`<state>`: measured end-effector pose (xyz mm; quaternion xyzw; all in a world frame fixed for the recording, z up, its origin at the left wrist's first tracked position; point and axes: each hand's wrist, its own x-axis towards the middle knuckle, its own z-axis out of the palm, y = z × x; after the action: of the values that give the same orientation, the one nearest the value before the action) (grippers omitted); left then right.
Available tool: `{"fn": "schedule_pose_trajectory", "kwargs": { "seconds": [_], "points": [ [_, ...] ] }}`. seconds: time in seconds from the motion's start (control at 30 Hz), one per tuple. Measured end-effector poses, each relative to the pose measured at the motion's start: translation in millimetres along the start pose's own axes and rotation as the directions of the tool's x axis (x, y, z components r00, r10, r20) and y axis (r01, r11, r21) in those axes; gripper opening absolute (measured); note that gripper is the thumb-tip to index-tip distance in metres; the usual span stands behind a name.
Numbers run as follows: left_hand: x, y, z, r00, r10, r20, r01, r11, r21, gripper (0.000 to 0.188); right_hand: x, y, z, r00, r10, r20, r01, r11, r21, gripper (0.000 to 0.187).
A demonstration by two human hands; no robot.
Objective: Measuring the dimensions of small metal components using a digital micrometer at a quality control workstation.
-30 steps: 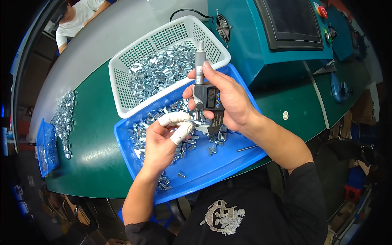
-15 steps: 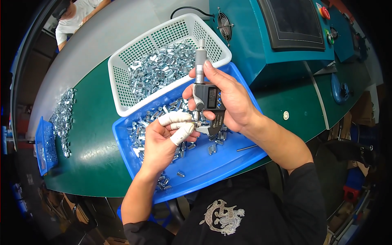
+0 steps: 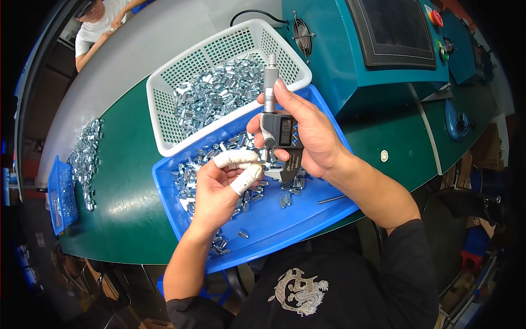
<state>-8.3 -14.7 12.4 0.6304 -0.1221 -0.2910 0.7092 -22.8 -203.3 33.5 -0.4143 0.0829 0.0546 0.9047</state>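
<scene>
My right hand (image 3: 320,137) is wrapped around a digital micrometer (image 3: 285,132), its thumb along the grey thimble and its frame against the palm. My left hand (image 3: 215,189), with white finger cots on thumb and fingers, pinches a small shiny metal piece (image 3: 258,163) at the micrometer's jaws. Fingertips partly hide the piece, so its exact shape cannot be made out. Below both hands lies a blue tray (image 3: 279,216) with loose silvery metal sleeves (image 3: 189,181) in it. A white perforated basket (image 3: 159,118) heaped with similar sleeves overlaps the tray's far side.
A teal machine (image 3: 329,71) with a dark screen stands at the far right. A thin rod (image 3: 332,199) lies in the tray. Left on the green table are a sleeve pile (image 3: 85,164) and a small blue basket (image 3: 55,192). Another person (image 3: 98,27) sits at the far left.
My left thumb and fingers have shifted slightly around the metal piece at the jaws. The right hand holds the micrometer almost still. The other person's hands and head have moved.
</scene>
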Motion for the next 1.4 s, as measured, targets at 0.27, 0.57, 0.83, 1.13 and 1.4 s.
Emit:
{"fn": "schedule_pose_trajectory", "kwargs": {
  "seconds": [0.27,0.57,0.83,1.13,1.4],
  "points": [
    [9.1,-16.9,-16.1,0.975,0.201,0.096,-0.212,0.970,0.119,0.022,-1.4,5.8,9.8,0.989,0.049,-0.142,-0.058,0.997,-0.055,0.036],
    [7.9,-5.8,-22.3,0.698,0.590,-0.406,-0.409,0.794,0.451,0.047,0.4,12.9,-7.5,0.979,-0.044,-0.199,0.007,0.983,-0.182,0.034],
    [25.5,-70.6,4.6,0.919,0.392,0.036,-0.154,0.273,0.950,0.018,6.3,-2.1,-15.9,0.980,0.186,-0.071,-0.197,0.961,-0.194,0.043],
    [32.7,-70.9,0.8,0.964,0.267,0.014,-0.110,0.348,0.931,0.013,7.8,-1.7,-17.4,0.971,0.238,-0.028,-0.238,0.953,-0.186,0.037],
    [22.8,-36.0,6.6,0.920,0.391,-0.026,-0.323,0.796,0.512,0.017,-4.7,-0.9,-12.1,0.941,-0.048,-0.334,-0.048,0.961,-0.273,0.041]
  ]
}}
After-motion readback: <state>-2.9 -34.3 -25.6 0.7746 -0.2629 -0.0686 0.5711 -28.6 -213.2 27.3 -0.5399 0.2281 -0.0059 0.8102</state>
